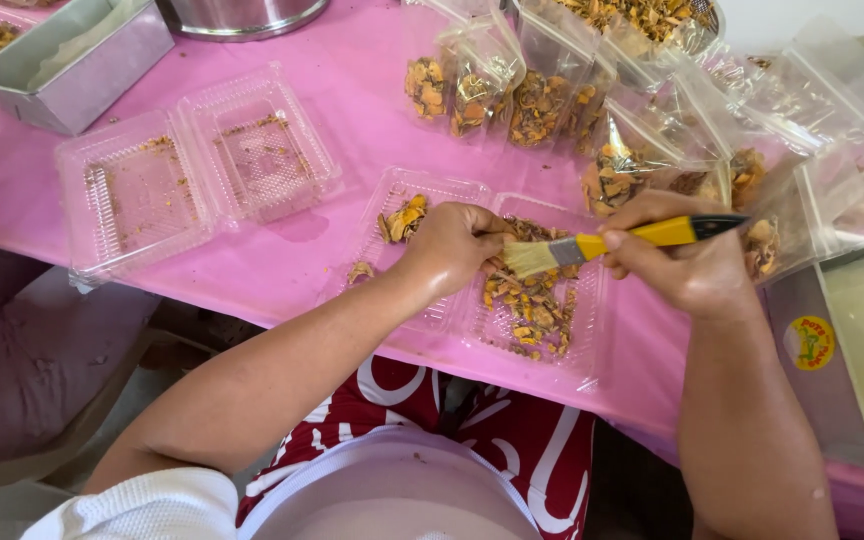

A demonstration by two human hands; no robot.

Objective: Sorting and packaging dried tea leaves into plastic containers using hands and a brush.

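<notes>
Fingers of right hand (687,265) grip one brush (617,240); left hand (457,245) seemingly pinches one dried piece.

At the centre of the frame, the right hand (687,262) grips a yellow-handled paintbrush (612,243), its pale bristles pointing left toward the left hand (457,243), whose fingers pinch a dried orange piece over an open clear clamshell container (482,275) scattered with similar pieces. An empty clamshell (192,175) lies open at left on the pink tablecloth (352,80), and filled clear bags (512,90) crowd the upper right.
</notes>
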